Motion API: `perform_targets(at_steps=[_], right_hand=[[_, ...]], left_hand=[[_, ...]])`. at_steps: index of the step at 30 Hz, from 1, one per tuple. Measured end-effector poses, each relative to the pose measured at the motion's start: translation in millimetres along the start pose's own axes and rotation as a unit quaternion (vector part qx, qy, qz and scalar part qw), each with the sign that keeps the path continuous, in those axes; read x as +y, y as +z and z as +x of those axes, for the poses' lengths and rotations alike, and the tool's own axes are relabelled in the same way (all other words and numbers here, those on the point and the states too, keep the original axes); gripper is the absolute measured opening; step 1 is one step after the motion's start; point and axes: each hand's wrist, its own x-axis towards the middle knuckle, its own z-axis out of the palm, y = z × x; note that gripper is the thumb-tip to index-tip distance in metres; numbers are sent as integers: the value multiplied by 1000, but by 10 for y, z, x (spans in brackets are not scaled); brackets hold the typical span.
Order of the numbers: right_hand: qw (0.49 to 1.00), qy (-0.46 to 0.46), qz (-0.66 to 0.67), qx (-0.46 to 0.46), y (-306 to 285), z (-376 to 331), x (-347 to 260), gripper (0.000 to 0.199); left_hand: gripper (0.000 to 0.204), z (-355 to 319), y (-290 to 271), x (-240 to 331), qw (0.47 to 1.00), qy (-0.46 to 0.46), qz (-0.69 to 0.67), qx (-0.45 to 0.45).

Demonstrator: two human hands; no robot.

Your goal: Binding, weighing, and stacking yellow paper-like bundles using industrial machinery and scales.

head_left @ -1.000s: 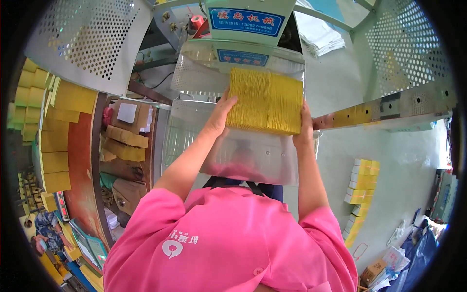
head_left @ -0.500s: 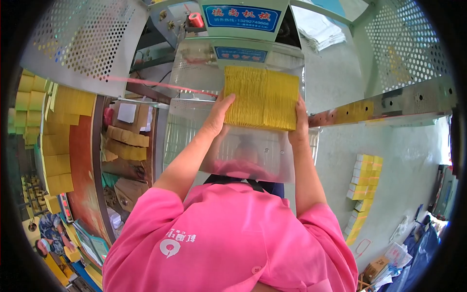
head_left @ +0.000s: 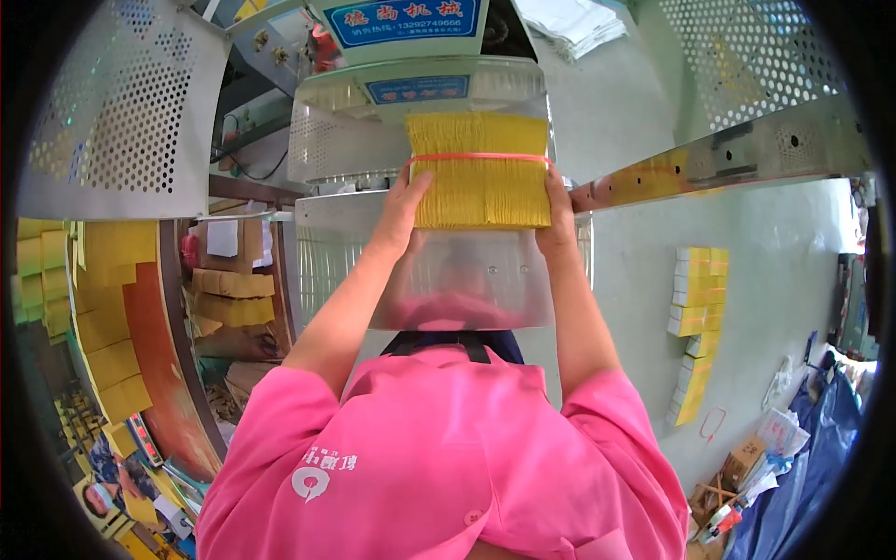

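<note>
- Yellow paper sheets, packed into a thick bundle (head_left: 480,173), are held up in front of a metal machine (head_left: 373,140).
- A red rubber band (head_left: 478,157) runs across the bundle near its upper part.
- Left hand (head_left: 403,207) presses flat against the bundle's left end, fingers stretched upward along the edge.
- Right hand (head_left: 558,217) presses against the right end, so the bundle is squeezed between the two palms.
- Below the bundle sits a shiny curved metal tray (head_left: 457,280) that belongs to the machine; I cannot tell whether the bundle touches it.
- Perforated metal guards (head_left: 121,112) flank the machine on both sides.
- More yellow stacks (head_left: 695,317) lie on the grey floor well to the right, and others (head_left: 103,317) are piled on the left.
- Pink sleeves (head_left: 439,457) fill the lower part of the view.
</note>
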Motion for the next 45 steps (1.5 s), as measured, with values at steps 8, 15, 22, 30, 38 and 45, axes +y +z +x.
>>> perform_targets(at_steps=[8,15,22,30,38,45], right_hand=[[998,52,18,17,38,-41,-28,50],[1000,13,20,-13,-150,50,96,52],[1000,-15,13,-18,-63,1,25,51],[912,-100,-387,93,58,-601,-39,36],[840,-253,-462,127,44,-902,-284,15],[732,-282,-620,6,-11,-715,-374,8]], left_hand=[[67,51,104,-156,998,7,43,46],[70,123,93,-154,995,-3,93,44],[68,66,50,-140,992,1,108,61],[44,-477,-149,-56,940,18,325,98],[43,-534,-536,292,972,3,223,70],[54,-313,-510,113,991,-89,95,1]])
